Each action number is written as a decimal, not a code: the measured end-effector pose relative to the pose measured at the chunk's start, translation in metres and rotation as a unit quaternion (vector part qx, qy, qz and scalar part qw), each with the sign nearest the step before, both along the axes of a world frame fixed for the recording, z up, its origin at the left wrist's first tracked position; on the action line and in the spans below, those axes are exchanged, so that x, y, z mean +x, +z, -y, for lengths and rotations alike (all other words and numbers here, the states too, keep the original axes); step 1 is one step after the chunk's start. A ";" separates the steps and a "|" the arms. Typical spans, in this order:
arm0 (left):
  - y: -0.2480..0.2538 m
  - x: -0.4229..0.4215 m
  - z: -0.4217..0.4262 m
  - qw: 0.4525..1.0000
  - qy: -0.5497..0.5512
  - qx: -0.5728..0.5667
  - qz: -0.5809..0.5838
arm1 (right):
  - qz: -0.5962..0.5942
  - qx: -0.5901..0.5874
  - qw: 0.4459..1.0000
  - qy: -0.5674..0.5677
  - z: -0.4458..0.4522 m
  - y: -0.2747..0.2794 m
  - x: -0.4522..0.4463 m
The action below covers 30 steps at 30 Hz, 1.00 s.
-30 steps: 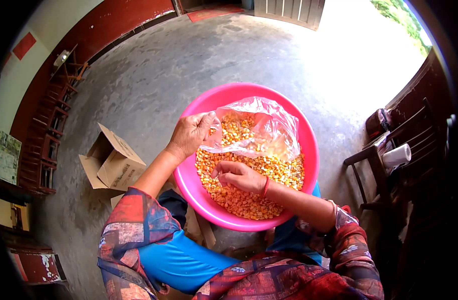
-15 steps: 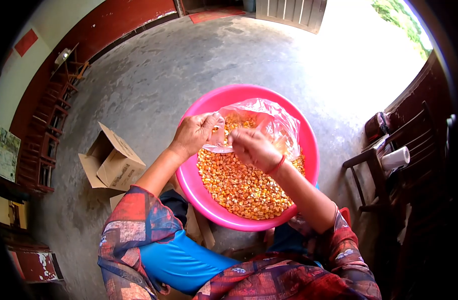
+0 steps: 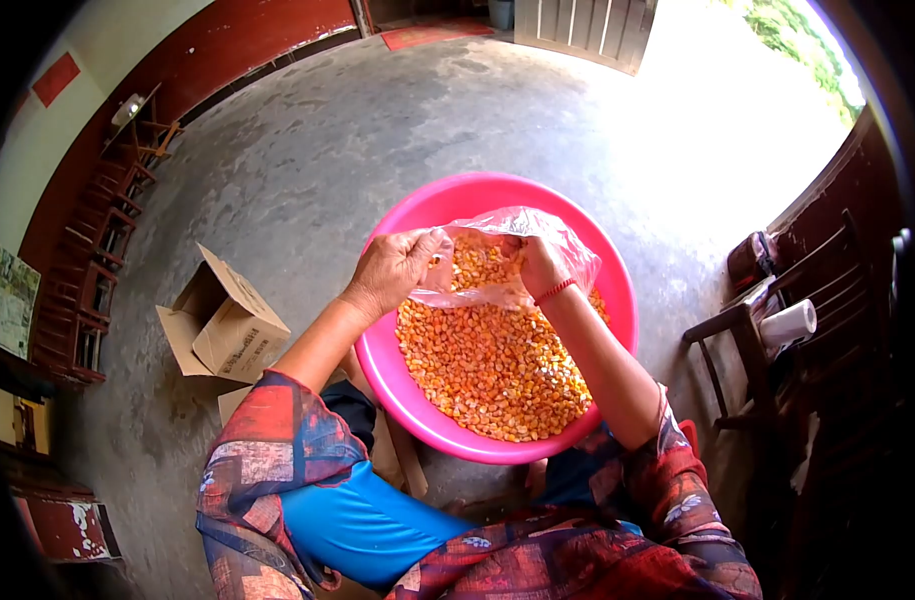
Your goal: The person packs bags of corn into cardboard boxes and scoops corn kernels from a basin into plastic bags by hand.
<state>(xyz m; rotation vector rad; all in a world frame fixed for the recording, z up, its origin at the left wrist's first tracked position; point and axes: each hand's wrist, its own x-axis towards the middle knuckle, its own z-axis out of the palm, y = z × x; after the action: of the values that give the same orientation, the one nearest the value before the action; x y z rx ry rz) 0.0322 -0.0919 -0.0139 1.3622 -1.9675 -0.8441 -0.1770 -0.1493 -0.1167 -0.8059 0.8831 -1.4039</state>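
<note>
A wide pink basin (image 3: pixel 402 425) holds a deep layer of loose orange-yellow corn kernels (image 3: pixel 477 375). Over its far half lies a clear plastic bag (image 3: pixel 567 240), its mouth spread towards me, with kernels showing through the film. My left hand (image 3: pixel 392 270) is closed in a pinch on the left side of the bag's rim. My right hand (image 3: pixel 542 268), with a red cord at the wrist, reaches into the bag's mouth. Its fingers look curled, but their tips are partly hidden, and I cannot make out what they hold.
An open cardboard box (image 3: pixel 242 335) sits on the concrete floor to the left. On the right stands a dark wooden chair (image 3: pixel 742 335) with a white roll (image 3: pixel 789 320) on it. Several wooden chairs (image 3: pixel 92 290) line the left wall. Bright daylight enters at the upper right.
My right hand has gone from in front of the bag's rim into its mouth, a little up and to the right. The mouth is wider now. My left hand keeps its pinch.
</note>
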 end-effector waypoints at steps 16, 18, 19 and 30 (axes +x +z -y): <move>-0.007 -0.001 0.001 0.999 -0.004 -0.040 -0.021 | -0.432 -0.372 0.758 0.318 -0.105 0.013 0.036; 0.000 -0.001 -0.001 1.000 0.001 -0.019 -0.006 | -0.547 -0.479 0.654 0.209 -0.108 0.000 0.037; 0.004 -0.001 -0.003 1.000 0.002 -0.010 -0.001 | -0.580 -0.505 0.617 0.168 -0.111 -0.001 0.037; -0.005 0.000 0.000 0.999 -0.016 -0.035 -0.035 | -0.586 -0.356 0.616 0.387 -0.126 0.007 0.040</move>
<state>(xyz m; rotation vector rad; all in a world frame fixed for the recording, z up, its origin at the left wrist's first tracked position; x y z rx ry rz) 0.0317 -0.0921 -0.0190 1.2483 -1.9510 -0.8181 -0.1370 -0.0236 -0.1098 -2.5279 0.6462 -0.1935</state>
